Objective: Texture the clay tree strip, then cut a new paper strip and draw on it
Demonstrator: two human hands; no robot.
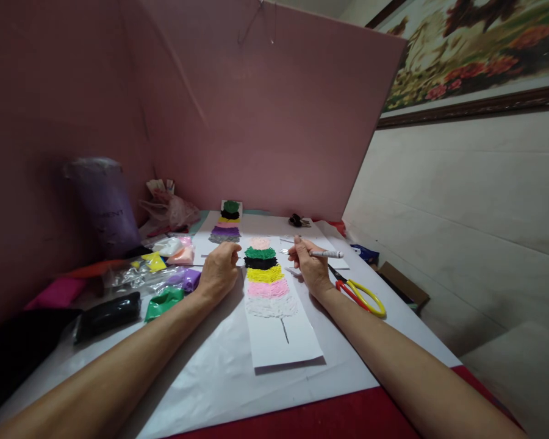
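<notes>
One purple cylinder [105, 207], standing at far left against the pink wall. Several clear bags of soft coloured material in front of it: magenta bag [57, 292], black bag [108, 317], green bag [165, 303], purple bag [190, 280], with yellow, white and peach lots among them.

Left hand [219, 268], one: just beside the left edge of the near card, level with its green and black bands. Fingers curled in, no object visible in them; whether they touch or pinch the card's edge cannot be told.

Far card [230, 222], one: banded in green, black, yellow, pink, purple and grey, lying beyond the left hand.

Near card [283, 347], one: white, on the white table covering [201, 390], between the two hands. Long axis running away from the wearer, far end leaning slightly left. Bands from the far end: peach, green, black, yellow, pink, white; below them, bare card with a single dark stroke. It lies to the right of the left hand and to the left of the right hand; the left appears marginally nearer.

Right hand [308, 265], one: fingers closed around a slim tool [327, 254] with a patterned handle, metal tip pointing left, just beside the green band.

Scissors [368, 299], one pair: red and yellow handles, beside the right wrist.
</notes>
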